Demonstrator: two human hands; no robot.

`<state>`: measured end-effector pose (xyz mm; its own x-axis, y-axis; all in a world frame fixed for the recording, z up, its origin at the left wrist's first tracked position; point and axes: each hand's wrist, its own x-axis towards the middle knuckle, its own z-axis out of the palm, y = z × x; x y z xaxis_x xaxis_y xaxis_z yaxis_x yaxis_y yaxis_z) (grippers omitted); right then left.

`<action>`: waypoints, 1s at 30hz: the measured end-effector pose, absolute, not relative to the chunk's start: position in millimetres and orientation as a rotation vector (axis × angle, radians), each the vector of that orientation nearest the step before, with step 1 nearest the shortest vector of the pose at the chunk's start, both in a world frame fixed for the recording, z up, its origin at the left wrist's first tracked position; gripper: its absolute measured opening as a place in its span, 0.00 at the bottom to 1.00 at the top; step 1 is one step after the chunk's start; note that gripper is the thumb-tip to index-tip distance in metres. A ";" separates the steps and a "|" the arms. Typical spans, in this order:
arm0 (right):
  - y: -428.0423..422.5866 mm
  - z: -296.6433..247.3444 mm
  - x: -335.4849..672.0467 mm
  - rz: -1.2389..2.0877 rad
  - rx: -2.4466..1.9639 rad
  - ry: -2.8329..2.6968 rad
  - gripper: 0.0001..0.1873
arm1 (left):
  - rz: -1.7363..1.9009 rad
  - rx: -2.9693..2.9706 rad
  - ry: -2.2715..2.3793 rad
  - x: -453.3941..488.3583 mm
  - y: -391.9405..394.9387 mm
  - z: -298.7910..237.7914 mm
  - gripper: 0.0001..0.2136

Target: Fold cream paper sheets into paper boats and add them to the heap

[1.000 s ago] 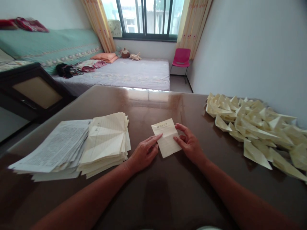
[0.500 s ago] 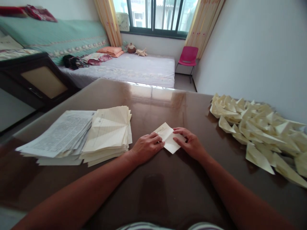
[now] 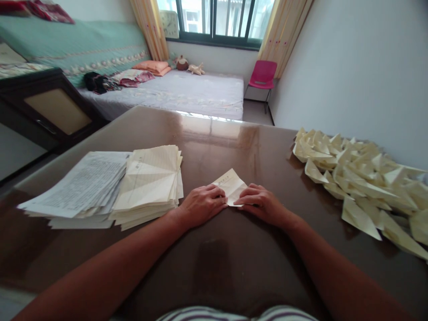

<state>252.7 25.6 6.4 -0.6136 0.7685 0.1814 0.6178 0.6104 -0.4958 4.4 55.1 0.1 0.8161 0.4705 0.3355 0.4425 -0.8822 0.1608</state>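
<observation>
A small cream sheet of paper (image 3: pixel 231 182), creased and with a line of print, lies on the brown table between my hands. My left hand (image 3: pixel 205 203) is closed on its left side, fingers curled over the edge. On the near right edge, my right hand (image 3: pixel 262 203) pinches the paper between thumb and fingers. Part of the lower edge is hidden under my fingers. Off to the right spreads a heap of folded cream paper pieces (image 3: pixel 361 174) with pointed ends.
Left of my hands sit a stack of cream sheets (image 3: pixel 152 178) and a stack of printed white sheets (image 3: pixel 80 183). Beyond the glossy table (image 3: pixel 214 138) are a bed (image 3: pixel 200 93), a pink chair (image 3: pixel 262 76) and a window. A dark cabinet (image 3: pixel 50 107) stands at the left.
My right hand has come down and inward to the paper's near edge, its fingers drawing together. The paper's lower corner no longer shows; the near edge now looks straight. My left hand stays in place.
</observation>
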 end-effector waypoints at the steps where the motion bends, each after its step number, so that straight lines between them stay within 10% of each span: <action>1: 25.8 6.5 251.9 0.576 -1.108 -2.444 0.14 | 0.558 2.908 0.715 2.6 55.1 1.1 0.12; 30: 20.9 -4.1 227.5 0.424 -1.714 -2.047 0.10 | 0.269 2.988 0.788 1.1 46.7 16.2 0.13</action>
<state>227.5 20.9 -4.1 -0.1396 0.9814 0.1319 0.8482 0.1873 -0.4955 1.1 46.7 16.2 0.8560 0.4925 0.1572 0.4857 -0.8703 0.0820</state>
